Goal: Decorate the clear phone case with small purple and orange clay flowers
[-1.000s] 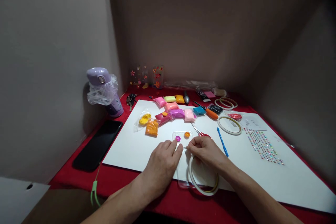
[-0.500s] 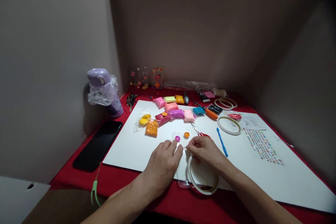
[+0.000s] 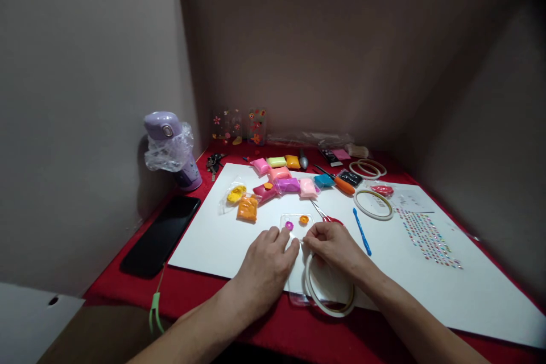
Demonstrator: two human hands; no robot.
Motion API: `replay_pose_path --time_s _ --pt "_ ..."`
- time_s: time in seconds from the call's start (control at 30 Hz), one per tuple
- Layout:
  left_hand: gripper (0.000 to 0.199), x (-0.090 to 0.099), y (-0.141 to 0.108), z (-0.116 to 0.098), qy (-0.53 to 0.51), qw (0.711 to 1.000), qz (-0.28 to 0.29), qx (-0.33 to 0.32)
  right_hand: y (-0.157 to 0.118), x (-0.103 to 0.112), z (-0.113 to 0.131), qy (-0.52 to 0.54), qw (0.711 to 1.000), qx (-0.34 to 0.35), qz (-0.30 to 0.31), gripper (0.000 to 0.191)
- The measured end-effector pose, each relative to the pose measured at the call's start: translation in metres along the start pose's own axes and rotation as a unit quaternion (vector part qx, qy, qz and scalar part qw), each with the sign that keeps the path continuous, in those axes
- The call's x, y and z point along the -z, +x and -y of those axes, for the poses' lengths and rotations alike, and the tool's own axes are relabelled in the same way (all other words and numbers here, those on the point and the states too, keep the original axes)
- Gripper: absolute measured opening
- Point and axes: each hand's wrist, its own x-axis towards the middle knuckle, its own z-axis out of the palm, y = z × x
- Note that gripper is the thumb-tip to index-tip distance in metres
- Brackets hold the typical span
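A clear phone case (image 3: 298, 299) lies at the front edge of the white board (image 3: 205, 239), with a purple clay flower (image 3: 289, 226) and an orange clay flower (image 3: 303, 219) on its far end. My left hand (image 3: 271, 261) rests over the case's left side, its fingers bent and close together; anything beneath them is hidden. My right hand (image 3: 330, 242) pinches something small and whitish, too small to name, beside my left fingertips. Below my right hand, a white tape ring (image 3: 307, 290) lies over the case's right side. Red-handled scissors (image 3: 326, 217) lie just beyond that hand.
Clay packets (image 3: 247, 209) lie across the board's back left. A blue tool (image 3: 362, 231), another tape ring (image 3: 373, 216) and rows of gems (image 3: 429, 239) are at right. A black phone (image 3: 160, 236) and a purple bottle (image 3: 187, 173) stand or lie at left.
The whole view has shifted slightly to the right. Both hands keep nearly the same pose over the case, with my left thumb a little nearer my right fingertips.
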Motion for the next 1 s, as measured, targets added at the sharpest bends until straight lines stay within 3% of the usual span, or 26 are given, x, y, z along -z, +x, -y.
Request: replay_pose_path --time_s 0.3,0.67,0.87,1.0 --pt "0.021 0.003 0.004 0.001 0.015 0.999 0.027 -0.022 -0.004 -0.003 0.003 -0.01 1.0 0.008 -0.022 0.015" --pt "0.022 0.002 0.005 0.0 0.039 0.999 0.013 -0.029 -0.014 -0.007 0.015 -0.081 0.995 0.043 -0.041 0.014" --pt "0.025 -0.001 0.002 0.0 0.04 0.999 -0.01 -0.032 -0.021 0.011 0.023 0.081 0.995 0.024 -0.054 0.02" --pt "0.028 -0.003 -0.002 0.001 0.022 0.999 -0.022 -0.024 -0.016 0.017 0.019 0.114 0.993 -0.026 -0.032 0.022"
